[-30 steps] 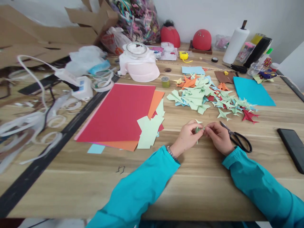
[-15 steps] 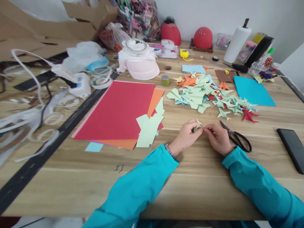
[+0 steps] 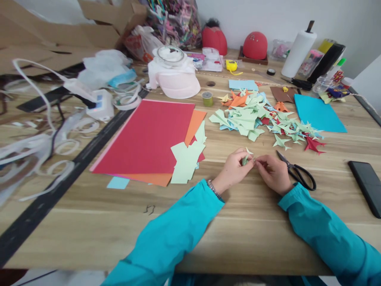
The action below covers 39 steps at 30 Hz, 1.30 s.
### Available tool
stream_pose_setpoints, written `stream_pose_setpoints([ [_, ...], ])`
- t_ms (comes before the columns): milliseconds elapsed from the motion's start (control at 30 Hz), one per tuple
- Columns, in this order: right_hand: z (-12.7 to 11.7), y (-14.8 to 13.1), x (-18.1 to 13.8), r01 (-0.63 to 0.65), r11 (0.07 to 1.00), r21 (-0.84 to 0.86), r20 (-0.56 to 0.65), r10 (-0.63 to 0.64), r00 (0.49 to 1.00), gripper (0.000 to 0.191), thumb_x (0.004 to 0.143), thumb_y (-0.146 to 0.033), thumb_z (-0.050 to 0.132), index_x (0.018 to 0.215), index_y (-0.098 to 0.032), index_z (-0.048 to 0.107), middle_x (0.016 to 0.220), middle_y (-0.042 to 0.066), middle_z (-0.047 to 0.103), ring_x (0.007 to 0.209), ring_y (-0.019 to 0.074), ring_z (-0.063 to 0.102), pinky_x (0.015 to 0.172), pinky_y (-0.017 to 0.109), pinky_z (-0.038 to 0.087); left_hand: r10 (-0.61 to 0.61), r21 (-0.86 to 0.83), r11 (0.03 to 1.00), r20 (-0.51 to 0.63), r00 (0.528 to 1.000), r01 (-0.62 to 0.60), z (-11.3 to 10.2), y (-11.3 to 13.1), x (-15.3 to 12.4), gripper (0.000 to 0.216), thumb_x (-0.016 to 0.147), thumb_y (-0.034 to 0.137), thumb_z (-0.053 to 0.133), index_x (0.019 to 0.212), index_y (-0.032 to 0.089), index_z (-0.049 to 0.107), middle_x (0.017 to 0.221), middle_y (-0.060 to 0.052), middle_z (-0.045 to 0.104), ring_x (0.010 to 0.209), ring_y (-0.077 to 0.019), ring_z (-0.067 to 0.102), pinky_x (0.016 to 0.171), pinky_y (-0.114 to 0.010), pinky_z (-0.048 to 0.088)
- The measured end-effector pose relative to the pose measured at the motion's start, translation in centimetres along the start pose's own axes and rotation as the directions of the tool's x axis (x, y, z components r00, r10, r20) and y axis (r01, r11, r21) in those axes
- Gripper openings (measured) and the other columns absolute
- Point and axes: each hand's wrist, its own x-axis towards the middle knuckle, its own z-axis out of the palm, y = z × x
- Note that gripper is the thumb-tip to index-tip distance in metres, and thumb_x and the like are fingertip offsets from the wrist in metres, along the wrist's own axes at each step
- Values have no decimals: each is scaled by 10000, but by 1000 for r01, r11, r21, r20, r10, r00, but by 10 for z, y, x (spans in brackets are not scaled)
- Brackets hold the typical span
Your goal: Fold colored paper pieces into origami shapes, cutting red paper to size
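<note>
A small pale green folded paper piece (image 3: 244, 160) is pinched in my left hand (image 3: 235, 167), partly covered by the fingers. My right hand (image 3: 272, 172) has thumb and forefinger pressed together at the piece's right end, touching my left fingertips. Just right of my right hand lie black-handled scissors (image 3: 297, 171), blades pointing up and left. Beyond both hands spreads a heap of folded paper shapes (image 3: 248, 115), mostly pale green, with some orange, blue and red. A red folded paper star (image 3: 314, 145) sits at its right edge.
Left of my hands are red paper sheets (image 3: 149, 139) with pale green pieces (image 3: 187, 163) on their corner. A phone (image 3: 364, 184) lies far right, a blue sheet (image 3: 320, 113) behind. Cables and tape rolls (image 3: 64, 147) clutter the left; a white cap-like item (image 3: 178, 77) stands at the back.
Both hands stay in nearly the same place, still pinching the pale green paper. Only slight finger movement and a tiny shift of the view show.
</note>
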Motion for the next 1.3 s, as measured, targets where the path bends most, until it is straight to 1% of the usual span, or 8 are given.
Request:
stream_pose_setpoints([
  [300, -6, 5, -1, 269, 902, -337, 59, -265, 962, 181, 882, -222, 529, 869, -233, 709, 784, 70, 716, 690, 177, 621, 647, 316, 497, -16, -50, 999, 18, 1000, 17, 0, -2, 1, 220, 803, 257, 543, 606, 161, 529, 757, -12, 473, 635, -99, 462, 510, -203, 375],
  [533, -15, 3, 1, 307, 891, -334, 179, -260, 949, 198, 906, -232, 513, 872, -250, 707, 801, 64, 718, 670, 166, 598, 603, 319, 422, -38, -81, 996, 14, 999, 39, 0, -1, 0, 237, 816, 296, 551, 622, 162, 533, 764, -16, 488, 633, -102, 467, 506, -206, 381],
  [700, -10, 0, 0, 165, 964, -209, 53, -157, 986, 148, 871, -266, 543, 837, -224, 680, 788, 72, 710, 676, 173, 611, 634, 318, 469, 24, -19, 1000, 23, 999, -23, 1, -1, 0, 227, 840, 284, 526, 650, 163, 546, 808, -35, 500, 697, -125, 491, 541, -216, 407],
  [800, -7, -4, 1, -109, 994, 29, -39, 110, 993, 182, 866, -338, 545, 789, -205, 640, 683, 47, 669, 573, 151, 573, 540, 292, 464, 79, 16, 997, 30, 996, -79, 1, -1, -1, 199, 857, 274, 513, 696, 170, 562, 833, -41, 504, 749, -144, 510, 614, -244, 442],
  [867, -7, -5, 3, -318, 911, 263, 56, 315, 948, 262, 858, -417, 547, 730, -197, 611, 600, 18, 628, 481, 126, 524, 454, 264, 427, 122, 50, 991, 30, 992, -123, 1, -2, -2, 192, 873, 279, 503, 727, 176, 575, 841, -42, 499, 796, -158, 522, 676, -263, 457],
  [967, -9, -5, 8, -499, 712, 494, 256, 429, 866, 330, 809, -485, 593, 673, -185, 601, 559, 5, 618, 425, 103, 493, 405, 236, 393, 181, 112, 977, 28, 983, -183, 2, -3, -4, 193, 895, 279, 483, 768, 182, 591, 886, -53, 507, 876, -173, 531, 769, -289, 458],
  [1100, -12, -2, 12, -559, 598, 574, 353, 436, 828, 296, 757, -450, 666, 664, -171, 632, 558, 2, 633, 426, 87, 493, 418, 217, 387, 229, 168, 959, 27, 973, -230, 2, -3, -6, 175, 905, 238, 471, 812, 179, 606, 951, -75, 527, 971, -187, 523, 849, -313, 439],
  [1300, -12, 0, 12, -584, 583, 565, 389, 437, 811, 282, 754, -419, 687, 653, -160, 643, 557, 1, 634, 435, 81, 500, 434, 211, 394, 224, 197, 954, 27, 974, -224, 3, -5, -6, 174, 905, 240, 480, 834, 183, 628, 1001, -79, 535, 1001, -187, 537, 864, -305, 441],
])
